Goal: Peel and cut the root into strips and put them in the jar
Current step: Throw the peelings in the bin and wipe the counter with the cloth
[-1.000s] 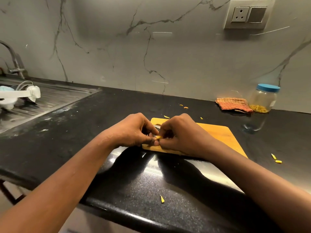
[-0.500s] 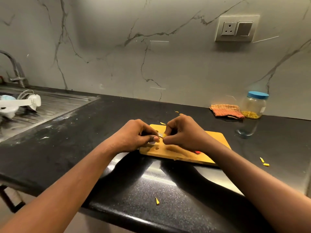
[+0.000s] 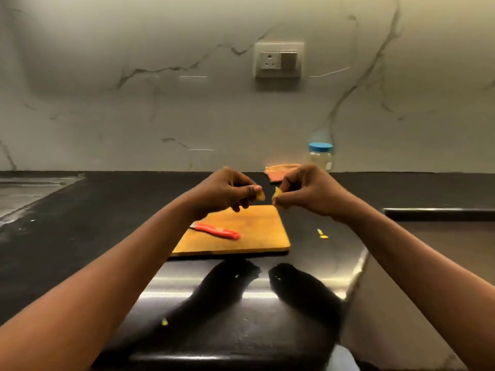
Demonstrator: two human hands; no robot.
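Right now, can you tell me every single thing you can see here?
counter: one, black.
sink: one, grey, far left.
socket: one, white, on the wall.
cutting board: one, orange-brown, on the counter.
knife: one, red handle, on the board.
jar: one, clear, blue lid, by the wall.
cloth: one, orange, beside the jar.
scraps: few, yellow, on the counter.
left root piece: one, yellow, above the board.
right root piece: one, yellow, near it, apart.
left hand: pinches the left root piece.
right hand: pinches the right root piece.
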